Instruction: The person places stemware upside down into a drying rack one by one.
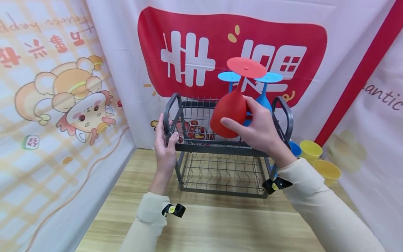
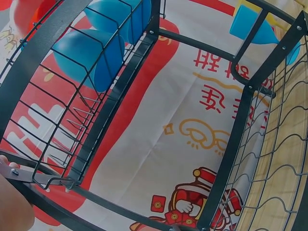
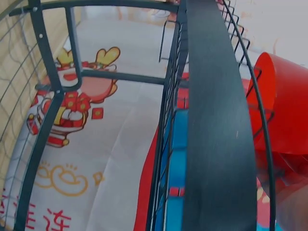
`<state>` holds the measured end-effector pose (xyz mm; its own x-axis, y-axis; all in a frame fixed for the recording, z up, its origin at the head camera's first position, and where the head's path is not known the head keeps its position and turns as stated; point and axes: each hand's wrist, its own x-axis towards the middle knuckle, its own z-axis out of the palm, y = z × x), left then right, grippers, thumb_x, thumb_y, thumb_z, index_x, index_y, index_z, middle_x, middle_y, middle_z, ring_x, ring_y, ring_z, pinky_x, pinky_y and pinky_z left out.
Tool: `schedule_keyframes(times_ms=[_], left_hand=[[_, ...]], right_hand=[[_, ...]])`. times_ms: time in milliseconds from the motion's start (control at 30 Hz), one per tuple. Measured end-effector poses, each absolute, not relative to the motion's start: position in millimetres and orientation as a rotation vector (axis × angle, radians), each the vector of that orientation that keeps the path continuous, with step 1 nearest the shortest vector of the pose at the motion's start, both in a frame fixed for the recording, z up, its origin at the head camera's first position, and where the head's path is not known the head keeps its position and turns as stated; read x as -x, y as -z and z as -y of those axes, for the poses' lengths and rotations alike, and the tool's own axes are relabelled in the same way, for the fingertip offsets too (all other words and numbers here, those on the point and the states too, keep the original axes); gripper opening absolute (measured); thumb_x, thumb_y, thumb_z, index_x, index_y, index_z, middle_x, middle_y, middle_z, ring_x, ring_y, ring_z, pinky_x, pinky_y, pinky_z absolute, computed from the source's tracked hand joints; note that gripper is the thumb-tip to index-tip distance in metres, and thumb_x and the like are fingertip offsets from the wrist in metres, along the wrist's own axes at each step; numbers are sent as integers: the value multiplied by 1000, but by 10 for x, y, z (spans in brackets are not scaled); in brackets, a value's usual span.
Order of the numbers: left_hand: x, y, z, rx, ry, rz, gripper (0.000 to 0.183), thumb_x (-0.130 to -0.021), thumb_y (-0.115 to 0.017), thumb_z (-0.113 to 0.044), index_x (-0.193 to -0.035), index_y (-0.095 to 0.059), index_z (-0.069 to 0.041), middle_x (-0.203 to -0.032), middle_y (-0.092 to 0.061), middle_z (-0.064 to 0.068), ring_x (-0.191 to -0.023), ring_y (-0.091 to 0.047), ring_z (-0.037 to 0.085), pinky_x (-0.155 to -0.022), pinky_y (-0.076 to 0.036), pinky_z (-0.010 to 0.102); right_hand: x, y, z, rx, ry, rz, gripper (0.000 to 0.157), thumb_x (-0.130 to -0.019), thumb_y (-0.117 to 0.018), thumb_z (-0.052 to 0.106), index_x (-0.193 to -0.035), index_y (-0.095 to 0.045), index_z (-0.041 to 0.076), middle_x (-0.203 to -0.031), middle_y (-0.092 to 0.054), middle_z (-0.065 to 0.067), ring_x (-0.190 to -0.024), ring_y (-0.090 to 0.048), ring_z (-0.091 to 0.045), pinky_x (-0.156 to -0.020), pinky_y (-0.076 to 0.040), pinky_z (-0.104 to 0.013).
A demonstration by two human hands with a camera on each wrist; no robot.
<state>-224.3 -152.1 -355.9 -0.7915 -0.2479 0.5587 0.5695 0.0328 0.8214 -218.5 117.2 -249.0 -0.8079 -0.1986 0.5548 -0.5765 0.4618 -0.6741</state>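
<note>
My right hand (image 1: 259,127) holds a red plastic goblet (image 1: 225,112) upside down, thumb on its near side. The goblet is over the top tier of a dark wire dish rack (image 1: 217,149); in the right wrist view its open rim (image 3: 262,96) shows beyond the wire side. Two blue goblets, one behind the red goblet (image 1: 229,76) and the other behind my right hand (image 1: 264,99), stand upside down in the top tier. With thumb in front and fingers at the side, my left hand (image 1: 166,150) grips the rack's front left corner.
Yellow cups (image 1: 327,170) and a blue cup (image 1: 295,148) stand to the right of the rack. The rack's lower tier (image 1: 220,171) has wavy wires. Beneath lies a wood-grain tabletop (image 1: 201,224). Printed cloths (image 1: 110,42) hang behind and at both sides.
</note>
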Motion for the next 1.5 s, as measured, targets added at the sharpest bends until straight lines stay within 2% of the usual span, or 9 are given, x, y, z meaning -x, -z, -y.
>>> schedule_keyframes(times_ms=[100, 167, 400, 500, 800, 1100, 1500], left_hand=[[2253, 3557, 1499, 332, 1818, 1736, 69, -105, -53, -13, -166, -31, -35, -165, -46, -12, -155, -40, 31, -124, -42, 54], [2260, 3557, 1487, 329, 1823, 1740, 69, -105, -53, -13, -167, -30, -35, -165, -46, -12, -155, -40, 31, -123, -42, 54], [2274, 3568, 1486, 320, 1836, 1764, 68, -107, -51, -13, -168, -28, -35, -169, -42, -7, -153, -42, 15, -122, -45, 53], [2264, 3579, 1497, 309, 1836, 1761, 69, -107, -52, -13, -167, -29, -37, -170, -41, -4, -153, -41, 16, -122, -45, 54], [2234, 3570, 1501, 289, 1829, 1762, 68, -107, -52, -14, -166, -30, -39, -164, -46, -12, -152, -42, 18, -123, -44, 54], [2240, 3557, 1501, 302, 1813, 1762, 67, -107, -53, -17, -166, -31, -40, -161, -47, -13, -155, -40, 27, -121, -45, 57], [2230, 3557, 1500, 309, 1827, 1755, 68, -107, -53, -16, -167, -29, -36, -161, -46, -14, -153, -41, 24, -121, -46, 55]], right_hand=[[2196, 2466, -1071, -656, -1295, 2326, 73, -89, -84, 44, -150, -53, 18, -139, -67, -2, -116, -68, -20, -91, -65, -46], [2198, 2447, -999, -651, -1294, 2343, 75, -89, -84, 46, -151, -52, 19, -139, -67, -1, -117, -68, -20, -91, -66, -45], [2242, 2377, -700, -596, -1316, 2381, 75, -89, -83, 47, -151, -50, 21, -141, -66, 1, -118, -66, -19, -91, -66, -44], [2265, 2370, -560, -582, -1323, 2396, 75, -89, -84, 46, -150, -50, 21, -142, -65, 0, -120, -66, -19, -92, -65, -44], [2313, 2355, -289, -552, -1197, 2435, 76, -88, -86, 40, -149, -48, 17, -142, -62, -4, -121, -64, -21, -92, -65, -43], [2418, 2326, -144, -431, -1258, 2458, 74, -88, -85, 41, -147, -46, 17, -138, -64, -2, -115, -66, -20, -90, -66, -40], [2494, 2386, -85, -334, -1284, 2619, 73, -88, -86, 38, -145, -46, 16, -135, -65, -5, -113, -67, -24, -92, -65, -43]])
